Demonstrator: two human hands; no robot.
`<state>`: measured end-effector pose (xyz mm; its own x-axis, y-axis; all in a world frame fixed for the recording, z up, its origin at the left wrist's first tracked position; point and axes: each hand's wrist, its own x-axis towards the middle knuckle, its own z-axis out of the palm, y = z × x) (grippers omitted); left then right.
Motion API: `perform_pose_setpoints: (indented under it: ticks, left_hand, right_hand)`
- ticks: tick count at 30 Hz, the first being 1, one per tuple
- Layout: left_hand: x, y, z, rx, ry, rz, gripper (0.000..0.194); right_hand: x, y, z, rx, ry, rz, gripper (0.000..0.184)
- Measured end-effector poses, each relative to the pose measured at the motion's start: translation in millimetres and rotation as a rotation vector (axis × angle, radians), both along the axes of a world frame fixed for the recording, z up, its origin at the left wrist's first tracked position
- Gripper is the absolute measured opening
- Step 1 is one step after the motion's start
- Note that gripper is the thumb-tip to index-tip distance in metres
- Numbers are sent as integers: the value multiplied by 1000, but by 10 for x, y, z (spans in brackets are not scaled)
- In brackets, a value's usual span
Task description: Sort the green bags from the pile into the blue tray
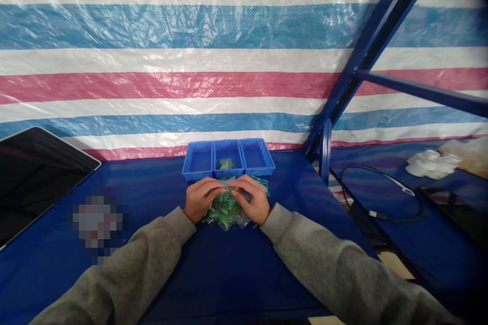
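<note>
Left hand (199, 198) and right hand (254, 201), seen from afar through my head view, pinch a small clear packet (227, 182) from either side. I find it over a heap of green packets (224, 211) on the blue table (229, 264), just before three blue bins (231, 173) (the middle one holds a small greenish packet (224, 164)).
</note>
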<state>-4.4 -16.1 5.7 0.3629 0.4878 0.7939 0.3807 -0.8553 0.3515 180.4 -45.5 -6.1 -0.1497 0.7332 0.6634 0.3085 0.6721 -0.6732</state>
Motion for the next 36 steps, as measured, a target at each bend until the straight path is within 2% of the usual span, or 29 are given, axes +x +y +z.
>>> perform_pose_setpoints:
  ticks: [9,20,29,36]
  left_hand:
    - [-7,-12,0,33,16,64,4]
    - [12,-29,28,32,35,53,8]
    - [11,-22,24,8,35,26,3]
    - [12,-28,29,-62,92,2,6]
  right_hand:
    - [-37,6,0,13,19,-48,15]
    - [-28,-28,38,7,19,-54,15]
    - [-38,-21,44,1,32,-38,12]
    - [-43,-19,5,-13,30,-106,14]
